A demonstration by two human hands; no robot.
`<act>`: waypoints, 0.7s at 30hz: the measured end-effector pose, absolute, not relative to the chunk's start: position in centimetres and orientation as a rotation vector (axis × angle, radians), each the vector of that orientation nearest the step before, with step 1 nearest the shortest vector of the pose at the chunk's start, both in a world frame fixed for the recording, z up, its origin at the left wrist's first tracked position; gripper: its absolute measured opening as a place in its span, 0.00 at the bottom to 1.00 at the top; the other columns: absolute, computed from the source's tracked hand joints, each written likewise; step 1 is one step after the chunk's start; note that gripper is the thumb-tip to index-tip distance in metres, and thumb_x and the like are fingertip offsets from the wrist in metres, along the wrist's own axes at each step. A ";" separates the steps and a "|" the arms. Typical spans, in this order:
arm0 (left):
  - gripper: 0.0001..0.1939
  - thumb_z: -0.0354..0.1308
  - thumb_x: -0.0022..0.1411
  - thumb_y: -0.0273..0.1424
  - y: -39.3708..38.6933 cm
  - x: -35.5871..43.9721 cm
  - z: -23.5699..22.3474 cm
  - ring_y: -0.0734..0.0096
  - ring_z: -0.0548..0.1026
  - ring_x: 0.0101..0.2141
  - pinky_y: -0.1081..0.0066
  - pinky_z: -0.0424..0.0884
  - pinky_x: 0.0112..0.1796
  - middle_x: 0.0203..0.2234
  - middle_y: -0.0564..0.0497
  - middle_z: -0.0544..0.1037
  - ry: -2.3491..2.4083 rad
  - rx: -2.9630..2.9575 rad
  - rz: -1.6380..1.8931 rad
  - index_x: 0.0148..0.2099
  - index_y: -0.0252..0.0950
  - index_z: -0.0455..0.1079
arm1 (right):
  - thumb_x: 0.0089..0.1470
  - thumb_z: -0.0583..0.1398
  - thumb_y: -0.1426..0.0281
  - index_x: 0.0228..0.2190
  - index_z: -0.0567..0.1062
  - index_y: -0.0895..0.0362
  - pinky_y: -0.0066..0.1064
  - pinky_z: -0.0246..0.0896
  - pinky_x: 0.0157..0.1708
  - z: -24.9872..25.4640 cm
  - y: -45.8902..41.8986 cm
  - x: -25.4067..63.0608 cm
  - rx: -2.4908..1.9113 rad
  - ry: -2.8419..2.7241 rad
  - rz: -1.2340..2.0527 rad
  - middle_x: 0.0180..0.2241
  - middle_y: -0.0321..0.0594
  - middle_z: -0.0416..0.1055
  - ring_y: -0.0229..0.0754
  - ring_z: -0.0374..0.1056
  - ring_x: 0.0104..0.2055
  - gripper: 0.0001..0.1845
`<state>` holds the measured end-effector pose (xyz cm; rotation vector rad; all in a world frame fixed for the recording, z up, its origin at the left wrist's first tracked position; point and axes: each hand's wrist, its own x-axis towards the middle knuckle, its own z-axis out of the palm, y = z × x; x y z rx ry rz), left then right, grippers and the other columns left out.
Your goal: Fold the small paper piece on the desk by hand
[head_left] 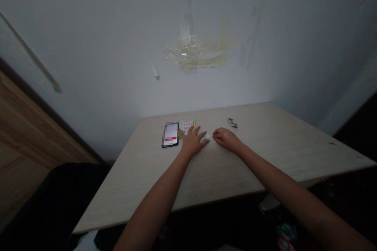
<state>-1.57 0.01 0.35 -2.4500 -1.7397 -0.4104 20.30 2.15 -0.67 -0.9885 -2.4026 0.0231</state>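
Observation:
My left hand (192, 141) lies palm down on the table with its fingers spread. Under and beside its fingers is a small whitish piece of paper (207, 136), partly covered. Behind the fingertips lies a printed card or leaflet (186, 123) with rows of small coloured pictures, its near part hidden by the hand. My right hand (226, 139) is closed in a pinch just right of the whitish paper. Whatever its fingertips hold is too small to make out. A phone (173, 135) with a lit screen lies left of my left hand.
A small folded, dark-patterned item (232, 122) lies beyond my right hand. The pale wooden table (279, 133) meets a wall (118, 66) with peeling clear tape (197, 53). Below its front edge are dim objects on the right, and a dark shape (64, 196) stands at left.

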 end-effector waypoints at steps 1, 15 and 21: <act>0.25 0.47 0.65 0.55 0.1 -1.6 0.3 0.43 0.51 0.65 0.27 0.32 0.58 0.67 0.54 0.59 -1.728 -2.451 -0.420 0.60 0.59 0.67 | 0.60 0.57 0.71 0.39 0.82 0.56 0.39 0.65 0.48 -0.7 2.2 20.3 -0.984 -2.397 0.015 0.41 0.47 0.77 0.46 0.70 0.45 0.12; 0.17 0.56 0.64 0.48 -0.1 -1.6 0.9 0.52 0.60 0.60 0.29 0.38 0.60 0.57 0.47 0.69 -1.675 -2.501 -0.557 0.48 0.45 0.75 | 0.60 0.60 0.68 0.39 0.82 0.56 0.37 0.65 0.47 -0.8 2.6 19.5 -0.897 -2.404 0.086 0.38 0.45 0.79 0.46 0.71 0.43 0.10; 0.17 0.57 0.63 0.48 -0.2 -1.9 1.0 0.50 0.60 0.61 0.28 0.34 0.59 0.58 0.48 0.69 -1.698 -2.572 -0.581 0.48 0.48 0.78 | 0.60 0.61 0.69 0.37 0.82 0.56 0.36 0.63 0.46 -0.6 2.6 19.8 -0.919 -2.416 0.075 0.37 0.44 0.78 0.45 0.70 0.43 0.09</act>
